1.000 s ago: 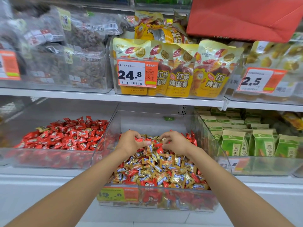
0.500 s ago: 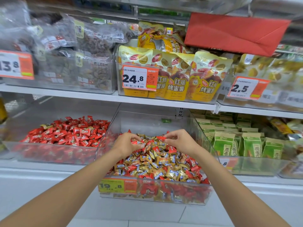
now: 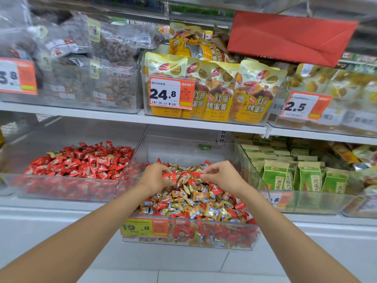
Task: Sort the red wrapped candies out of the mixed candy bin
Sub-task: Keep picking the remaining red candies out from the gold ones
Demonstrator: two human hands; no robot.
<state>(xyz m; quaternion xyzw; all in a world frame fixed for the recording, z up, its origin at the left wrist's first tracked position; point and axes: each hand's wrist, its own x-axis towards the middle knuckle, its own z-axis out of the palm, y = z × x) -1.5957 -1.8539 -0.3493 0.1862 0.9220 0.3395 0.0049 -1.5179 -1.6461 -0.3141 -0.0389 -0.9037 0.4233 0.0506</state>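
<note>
We are looking down at a shop shelf, both bare arms reaching into the clear mixed candy bin (image 3: 183,148), which sits at the centre of the lower shelf. The left hand (image 3: 155,178) rests on the back of the pile, its thumb and curled fingers pinching a red wrapped candy (image 3: 170,177). The right hand (image 3: 222,176) is close beside it, fingers curled, thumb and forefinger drawn narrow at another red wrapper; we cannot tell whether it is truly gripped. More red pieces lie scattered among the gold wrapped candies (image 3: 195,197) across the pile and show through the front wall.

To do this step well, we judge it best to pinch each red piece by its twisted wrapper end and lift it straight up, so gold neighbours do not ride along. We would likely carry the pieces over the shared wall to the bin of red candies (image 3: 81,162), just beside on the left. Loose wrappers slide easily, so we should stir gently to uncover buried reds.
</note>
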